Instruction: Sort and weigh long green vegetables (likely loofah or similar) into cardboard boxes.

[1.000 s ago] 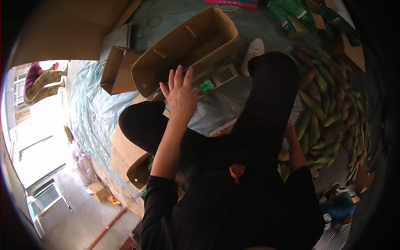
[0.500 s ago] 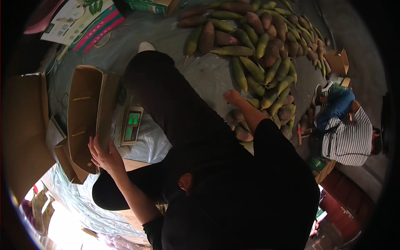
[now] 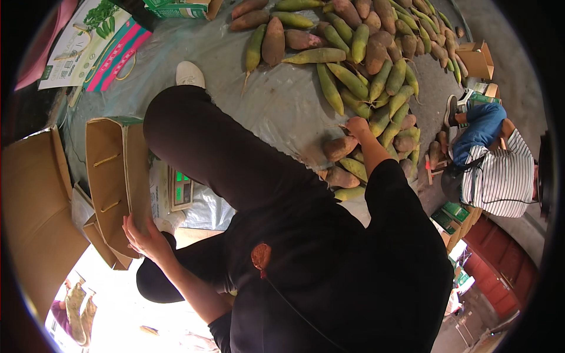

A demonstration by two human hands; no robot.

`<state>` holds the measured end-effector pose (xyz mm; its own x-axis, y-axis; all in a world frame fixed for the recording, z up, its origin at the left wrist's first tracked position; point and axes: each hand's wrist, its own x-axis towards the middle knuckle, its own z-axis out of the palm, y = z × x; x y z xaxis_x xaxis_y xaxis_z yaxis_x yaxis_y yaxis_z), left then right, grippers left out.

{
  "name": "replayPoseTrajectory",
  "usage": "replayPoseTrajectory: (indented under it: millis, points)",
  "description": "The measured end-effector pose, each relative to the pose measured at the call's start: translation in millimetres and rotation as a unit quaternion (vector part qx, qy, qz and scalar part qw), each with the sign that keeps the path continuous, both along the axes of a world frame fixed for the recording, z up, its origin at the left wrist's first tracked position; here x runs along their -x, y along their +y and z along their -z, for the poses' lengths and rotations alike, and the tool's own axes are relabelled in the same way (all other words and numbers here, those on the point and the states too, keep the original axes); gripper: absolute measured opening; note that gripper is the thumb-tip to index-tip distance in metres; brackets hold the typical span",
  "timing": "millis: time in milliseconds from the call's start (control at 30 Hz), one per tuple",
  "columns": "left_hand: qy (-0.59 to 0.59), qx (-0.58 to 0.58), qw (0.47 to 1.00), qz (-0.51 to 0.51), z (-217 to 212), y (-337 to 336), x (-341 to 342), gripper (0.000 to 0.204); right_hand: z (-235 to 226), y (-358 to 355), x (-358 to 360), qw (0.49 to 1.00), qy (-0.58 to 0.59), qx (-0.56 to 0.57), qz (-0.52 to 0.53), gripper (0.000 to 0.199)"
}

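My left hand (image 3: 146, 240) holds the near end of a tall, narrow cardboard box (image 3: 107, 170), fingers and thumb about its edge. The box has yellow cord handles and stands open beside my bent leg. My right hand (image 3: 358, 127) is stretched out to the radish pile, its fingers closed at the edge of the green radishes (image 3: 381, 138). Just below them lies a reddish root (image 3: 339, 148). What those fingers hold, if anything, is too small to make out. A scale (image 3: 180, 189) with a lit green display sits between the box and my leg.
Green and reddish roots (image 3: 376, 53) spread over the plastic sheet (image 3: 235, 65). A larger cardboard carton (image 3: 41, 194) stands at far left, with a printed carton (image 3: 88, 44) behind. At right sits a person in a striped shirt (image 3: 494, 176), near green boxes (image 3: 453, 217).
My right hand has moved a little right, and its fingers are now closed among the radishes. My left hand stays on the box. The whole view has shifted slightly.
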<state>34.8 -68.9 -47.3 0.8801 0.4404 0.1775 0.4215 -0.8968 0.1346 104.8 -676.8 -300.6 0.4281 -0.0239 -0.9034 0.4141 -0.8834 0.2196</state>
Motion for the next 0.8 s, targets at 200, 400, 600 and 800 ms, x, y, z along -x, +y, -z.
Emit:
replayPoseTrajectory:
  millis: [200,400,600,800]
  points:
    - [0.025,-0.022,0.999,-0.027,-1.6,1.4,3.9,0.044,31.0,4.9,1.1,0.65,-0.263,-0.171,0.692,0.051]
    - [0.032,-0.002,0.999,-0.04,-7.3,2.1,8.0,0.048,40.2,36.8,-31.1,0.446,-0.204,-0.229,0.841,0.072]
    - [0.05,0.007,0.997,-0.064,-1.7,-10.2,-6.9,0.048,80.0,31.3,-37.4,0.598,-0.283,-0.249,0.707,0.059]
    - [0.038,0.023,0.998,-0.05,-3.7,-7.4,-5.9,0.045,41.2,67.2,-51.5,0.583,-0.327,-0.22,0.711,0.057]
